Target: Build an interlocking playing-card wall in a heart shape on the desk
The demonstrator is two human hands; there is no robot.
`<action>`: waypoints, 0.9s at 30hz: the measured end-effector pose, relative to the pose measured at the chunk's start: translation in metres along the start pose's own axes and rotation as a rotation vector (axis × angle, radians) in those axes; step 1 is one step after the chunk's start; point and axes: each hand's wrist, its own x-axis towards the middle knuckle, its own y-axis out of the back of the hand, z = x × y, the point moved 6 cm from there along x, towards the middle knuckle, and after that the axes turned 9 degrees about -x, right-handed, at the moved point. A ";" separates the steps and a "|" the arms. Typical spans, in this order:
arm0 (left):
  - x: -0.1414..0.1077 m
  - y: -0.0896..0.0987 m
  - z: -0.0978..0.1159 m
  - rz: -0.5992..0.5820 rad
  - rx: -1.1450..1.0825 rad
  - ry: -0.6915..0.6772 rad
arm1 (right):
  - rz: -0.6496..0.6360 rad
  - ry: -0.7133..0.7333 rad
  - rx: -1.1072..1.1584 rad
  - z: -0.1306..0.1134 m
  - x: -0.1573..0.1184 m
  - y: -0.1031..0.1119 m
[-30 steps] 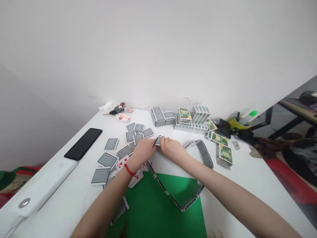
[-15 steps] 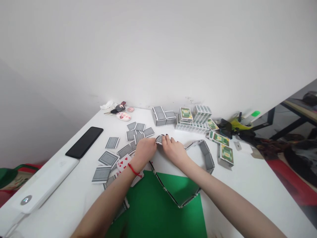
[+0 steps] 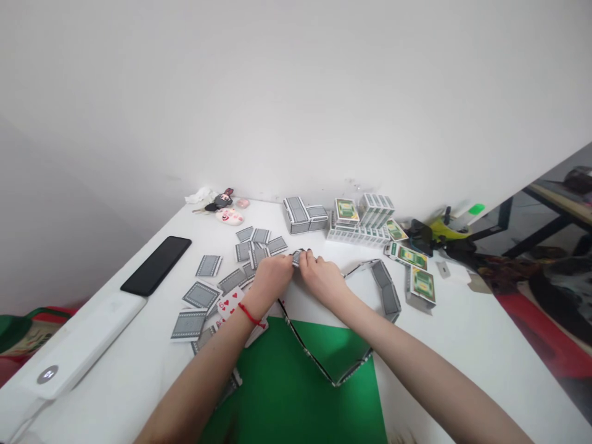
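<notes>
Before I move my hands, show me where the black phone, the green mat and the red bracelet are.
Black phone [image 3: 156, 266]: head view, middle of its dark screen.
Green mat [image 3: 296, 382]: head view, bare part inside the near half.
Red bracelet [image 3: 250, 314]: head view, the band across the left wrist.

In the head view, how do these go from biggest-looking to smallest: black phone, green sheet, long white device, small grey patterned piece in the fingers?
1. Green sheet
2. Long white device
3. Black phone
4. Small grey patterned piece, partly covered

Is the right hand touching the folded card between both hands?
Touching. In the head view, the right hand has its fingertips on the folded card.
</notes>
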 end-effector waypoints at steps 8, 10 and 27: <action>0.002 0.004 -0.007 0.199 -0.333 0.018 | 0.011 -0.029 -0.001 0.001 -0.002 0.000; 0.004 0.002 -0.007 0.221 -0.399 0.009 | 0.011 -0.028 -0.006 0.001 -0.003 -0.001; 0.016 -0.005 -0.026 0.236 -0.576 0.097 | 0.013 -0.018 -0.031 -0.003 0.001 0.001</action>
